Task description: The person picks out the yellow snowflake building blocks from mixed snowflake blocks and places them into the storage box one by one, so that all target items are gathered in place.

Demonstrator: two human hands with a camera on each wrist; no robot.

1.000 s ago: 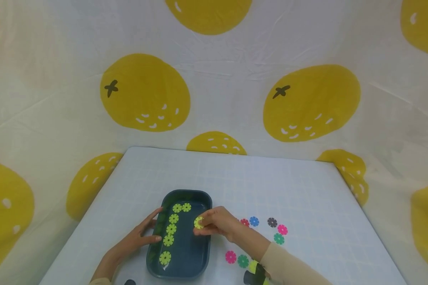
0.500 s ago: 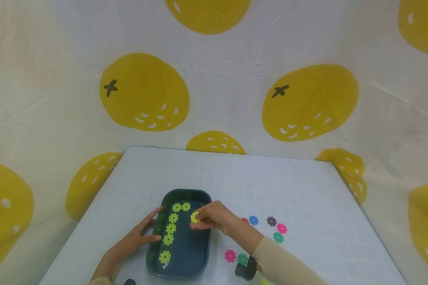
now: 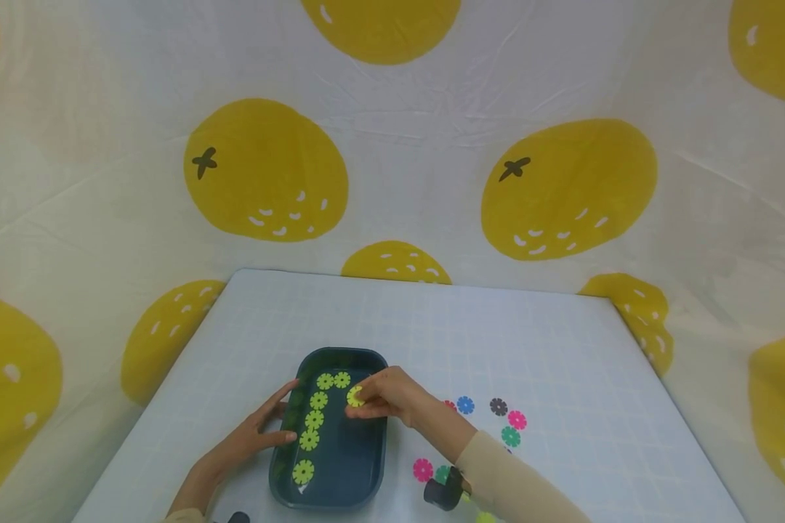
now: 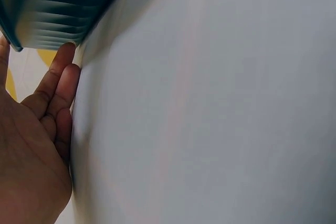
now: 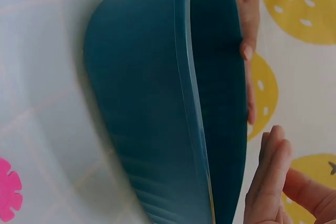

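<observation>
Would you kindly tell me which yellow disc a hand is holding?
The yellow disc pinched by the right hand over the tray; six others lie unheld inside it.

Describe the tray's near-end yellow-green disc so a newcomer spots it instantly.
On the white table, find the dark blue tray with the person's left hand at its side. Inside, a row of yellow-green discs runs along the tray's left side, ending nearest the person in the near-end disc. A clearly wider gap sets it off from the others.
</observation>
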